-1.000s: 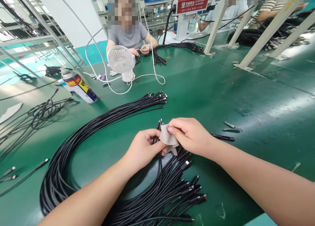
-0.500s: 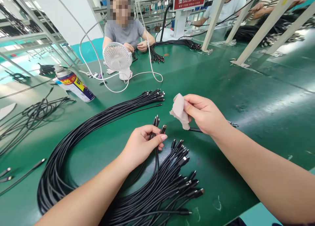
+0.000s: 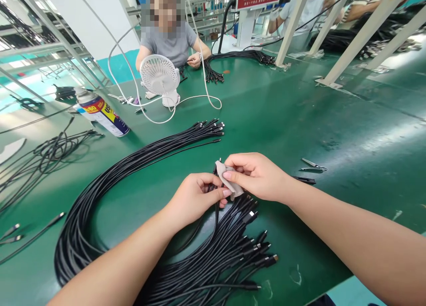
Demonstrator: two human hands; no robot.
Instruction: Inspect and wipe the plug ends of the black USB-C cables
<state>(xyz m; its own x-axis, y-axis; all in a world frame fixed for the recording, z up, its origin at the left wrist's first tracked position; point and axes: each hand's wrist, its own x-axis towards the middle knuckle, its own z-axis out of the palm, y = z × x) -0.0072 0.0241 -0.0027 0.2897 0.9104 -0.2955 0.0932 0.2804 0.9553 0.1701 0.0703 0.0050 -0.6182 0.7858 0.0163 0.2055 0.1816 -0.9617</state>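
Note:
My left hand (image 3: 203, 195) is closed around a few black USB cables (image 3: 217, 219) just below their plugs. In my right hand (image 3: 254, 177) a small pale cloth (image 3: 229, 181) is pinched between thumb and fingers. The cloth lies against the plug ends at my left fingertips and covers most of them; one metal tip shows above it. Under my hands a thick bundle of black cables (image 3: 206, 252) fans out, its plugs pointing right. The bundle curves round on the left, and its other plug ends (image 3: 213, 127) lie beyond my hands.
A spray can (image 3: 103, 113) and a white fan (image 3: 160, 77) stand at the back left. Loose cables (image 3: 46, 157) lie on the left. Tweezers (image 3: 313, 166) rest right of my hands. A co-worker (image 3: 169, 41) sits across the green table (image 3: 266, 110), handling cables.
My right hand has moved left and down, bringing the cloth from the air onto the plugs in my left hand. My left hand stays nearly in place. The tweezers have come into sight.

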